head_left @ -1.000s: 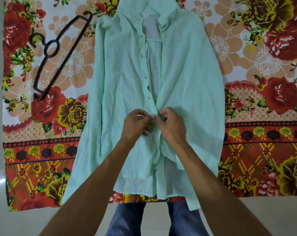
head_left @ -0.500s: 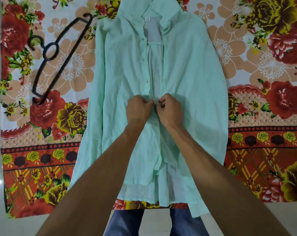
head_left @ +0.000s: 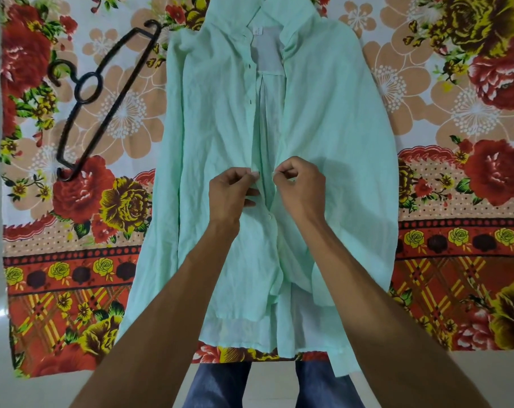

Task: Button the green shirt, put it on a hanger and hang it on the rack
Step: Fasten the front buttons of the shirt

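Two hands are pinched on the front edges of the green shirt point(head_left: 214, 119), which is laid flat on the flowered cloth point(head_left: 455, 201) with the collar at 12 o'clock and the hem at 6. The left hand point(head_left: 230, 192) grips the left edge, the right hand point(head_left: 301, 189) the right edge, a narrow gap between them. One fastened button point(head_left: 269, 218) is seen just below, at 6 o'clock from the hands. Judged next: the buttonhole above, along the 12–6 axis, with both hands equally near. The hanger point(head_left: 96, 95) lies well apart at 10 o'clock, and open cloth is noted on both sides
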